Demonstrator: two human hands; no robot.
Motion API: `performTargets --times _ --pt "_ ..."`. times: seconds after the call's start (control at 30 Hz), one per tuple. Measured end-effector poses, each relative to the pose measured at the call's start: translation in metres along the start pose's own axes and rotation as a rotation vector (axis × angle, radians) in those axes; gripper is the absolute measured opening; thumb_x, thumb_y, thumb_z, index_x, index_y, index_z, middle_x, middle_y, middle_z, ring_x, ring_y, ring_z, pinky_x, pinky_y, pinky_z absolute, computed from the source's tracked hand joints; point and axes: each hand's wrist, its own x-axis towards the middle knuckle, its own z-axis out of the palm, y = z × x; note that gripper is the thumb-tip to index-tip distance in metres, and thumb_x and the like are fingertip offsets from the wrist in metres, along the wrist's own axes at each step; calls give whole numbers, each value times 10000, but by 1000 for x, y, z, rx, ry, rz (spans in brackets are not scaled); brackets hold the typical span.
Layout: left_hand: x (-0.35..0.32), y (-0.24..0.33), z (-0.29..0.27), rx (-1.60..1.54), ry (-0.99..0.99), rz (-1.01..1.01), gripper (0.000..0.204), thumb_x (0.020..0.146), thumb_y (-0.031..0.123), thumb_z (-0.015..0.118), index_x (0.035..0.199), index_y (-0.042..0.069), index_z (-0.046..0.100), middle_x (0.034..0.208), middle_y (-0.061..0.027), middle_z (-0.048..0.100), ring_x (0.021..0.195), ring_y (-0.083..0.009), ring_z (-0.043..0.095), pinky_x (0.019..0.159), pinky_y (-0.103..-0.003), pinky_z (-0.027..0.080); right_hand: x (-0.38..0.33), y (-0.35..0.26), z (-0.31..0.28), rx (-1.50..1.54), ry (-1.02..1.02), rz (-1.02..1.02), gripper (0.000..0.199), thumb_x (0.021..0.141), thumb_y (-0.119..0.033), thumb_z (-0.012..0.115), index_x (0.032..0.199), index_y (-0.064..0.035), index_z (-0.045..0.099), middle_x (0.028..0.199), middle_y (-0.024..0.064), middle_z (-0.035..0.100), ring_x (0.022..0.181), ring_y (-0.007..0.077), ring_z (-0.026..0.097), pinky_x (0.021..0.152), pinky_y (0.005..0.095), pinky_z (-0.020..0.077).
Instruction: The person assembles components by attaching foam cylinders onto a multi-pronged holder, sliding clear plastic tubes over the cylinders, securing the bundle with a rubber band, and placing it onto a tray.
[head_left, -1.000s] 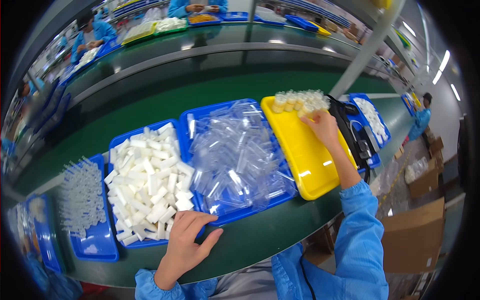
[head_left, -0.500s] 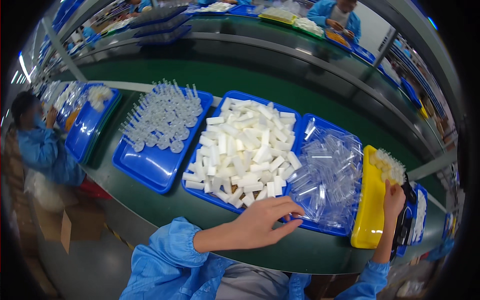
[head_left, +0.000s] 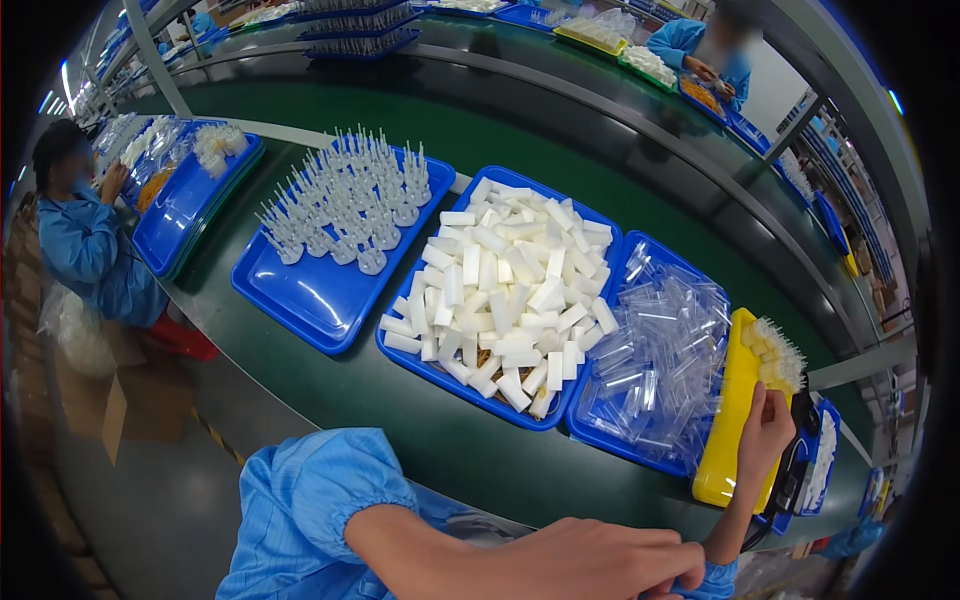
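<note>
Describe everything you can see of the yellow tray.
The yellow tray is shallow and oblong, with rounded corners and a raised rim; it looks like glossy plastic. It lies on the green table, right of the blue tray of clear pieces. Pale parts sit grouped at its far end; its near part looks bare. The right hand is over it; contact is unclear.

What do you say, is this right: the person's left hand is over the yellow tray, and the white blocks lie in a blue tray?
Not quite: the head view shows the right hand over the yellow tray. The white blocks do lie in a blue tray.
</note>
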Motion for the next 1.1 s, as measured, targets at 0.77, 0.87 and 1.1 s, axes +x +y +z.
performTargets --times 0.77,0.87,1.1 --pt "-80 -13 -41 266 660 -204 117 914 52 648 1019 35 697 934 -85 687 838 -177 671 751 -298 536 -52 -79 30 236 -143 -222 112 933 -42 661 857 33 626 737 103 586 637 188 532 596 312 408" --pt "-116 -77 -115 824 1317 -278 126 911 97 651 997 11 683 915 -64 691 825 -144 644 768 -280 498 -54 -75 29 203 -139 -230 89 919 -29 668 865 30 629 747 103 588 662 202 528 601 326 402" --pt "-228 -139 -241 1489 1562 -533 536 812 220 781 1227 2 523 1059 -192 679 1038 -345 643 872 -450 511 -60 -110 29 227 -310 -472 93 819 6 722 857 -21 642 776 113 596 721 289 549 717 390 397"
